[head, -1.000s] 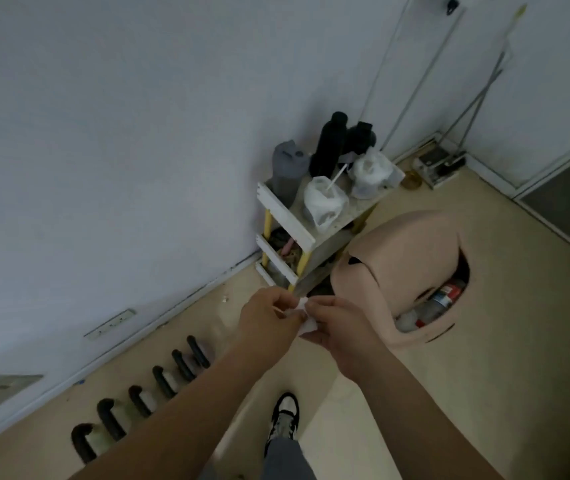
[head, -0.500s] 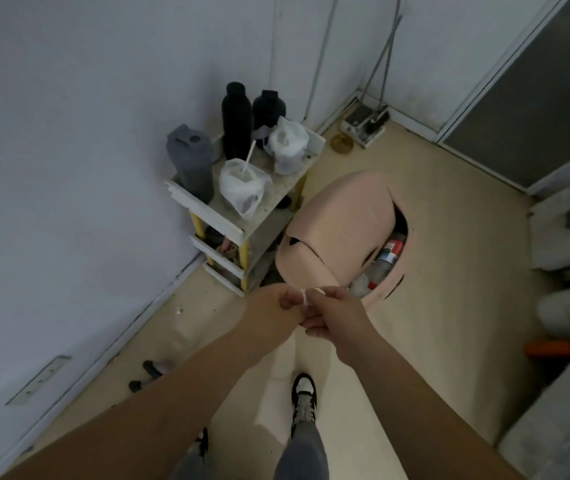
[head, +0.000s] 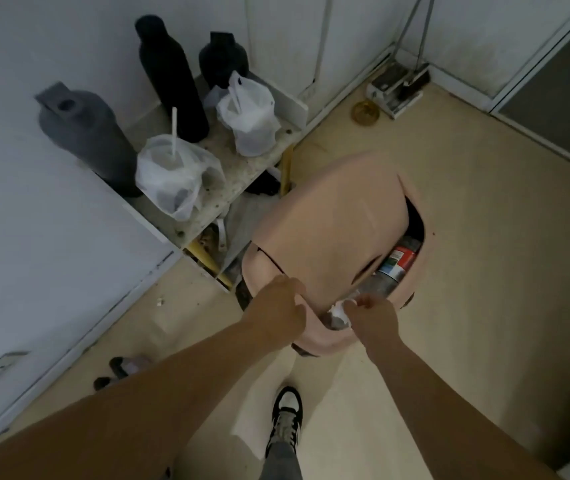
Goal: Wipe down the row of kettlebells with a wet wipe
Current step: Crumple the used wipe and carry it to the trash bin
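Nearest, a black-and-white shoe (head: 287,415) is seen planted on the floor (head: 467,237), and both forearms are stretched forward above it. Low to the left, at the foot of the wall (head: 34,237), two dark rounded shapes are made out. They are taken to be the end of the row of kettlebells (head: 124,364), though too little is shown for certainty. The left hand (head: 276,308) is held at the lower left corner of the pink swing-lid bin (head: 328,230). Its grip is curled, but the palm is hidden, so it cannot be told whether anything is enclosed. The right hand (head: 375,318) is poised at the bin's open mouth, just right of the left. A white wad (head: 340,309), judged to be the wet wipe or its wrapper, is seen at its fingertips; whether the grip is clamped on it or merely beside it cannot be told. The coming move is judged to turn on one relation: the kettlebells lie behind and to the left of both grips, well apart from them. The row's long axis is presumably run along the wall, so the left hand is the nearer, and a turn away from the bin would be required. A red-labelled bottle (head: 397,263) is seen inside the bin. Beyond, a low shelf (head: 238,171) is loaded with two plastic bags (head: 176,178) and three dark bottles (head: 172,77), and a dustpan (head: 396,86) is propped in the far corner.
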The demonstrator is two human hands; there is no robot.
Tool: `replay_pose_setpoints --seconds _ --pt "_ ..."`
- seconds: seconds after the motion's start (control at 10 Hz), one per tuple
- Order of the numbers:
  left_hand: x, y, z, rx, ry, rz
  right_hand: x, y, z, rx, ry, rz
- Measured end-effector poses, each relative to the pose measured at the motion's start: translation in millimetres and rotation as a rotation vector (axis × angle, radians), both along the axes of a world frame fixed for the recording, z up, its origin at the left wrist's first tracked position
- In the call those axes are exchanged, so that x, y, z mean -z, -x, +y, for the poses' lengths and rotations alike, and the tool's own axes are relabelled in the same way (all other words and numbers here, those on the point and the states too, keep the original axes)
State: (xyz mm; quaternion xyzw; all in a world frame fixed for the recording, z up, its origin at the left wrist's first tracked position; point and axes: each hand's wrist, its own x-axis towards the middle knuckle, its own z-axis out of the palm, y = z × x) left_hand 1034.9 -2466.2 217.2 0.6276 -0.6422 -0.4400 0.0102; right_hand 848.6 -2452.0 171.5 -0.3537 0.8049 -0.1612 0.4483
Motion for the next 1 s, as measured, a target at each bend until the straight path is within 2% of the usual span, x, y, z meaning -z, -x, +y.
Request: replay_pose_setpoints --seconds 0.1,0.2,0.3,0.4,0.5,0.6,0.7,0.8,0.9,1.0 --pt "19 -2 -20 0.179 0.241 -0.183 40 -1 -14 -0.210 -0.038 0.086" --pt "32 -2 -31 0.344 0.388 -0.349 73 -3 -14 -0.447 -0.194 0.256" --pt "41 -3 -33 0.383 0.401 -0.430 84 -7 -16 -0.737 -0.294 0.500" --pt "40 -4 -33 0.401 0.370 -0.456 80 -10 -24 -0.925 -0.433 0.534" --pt "40 -6 -34 0.417 0.306 -0.461 67 -1 -28 -0.832 -0.431 0.415" --pt "37 -3 -31 0.420 0.245 -0.475 45 10 -20 -0.697 -0.250 0.426" --pt "21 2 -37 0.395 0.184 -0.436 18 15 -6 -0.673 -0.170 0.442" --pt "-7 -1 -40 0.399 0.157 -0.393 -9 5 -4 -0.616 -0.177 0.318" --pt "-41 -8 -23 0.245 0.085 -0.241 -45 -19 -3 -0.560 -0.112 0.175" --pt "-83 -43 21 0.083 0.112 -0.084 -85 -61 4 -0.562 -0.010 0.082"
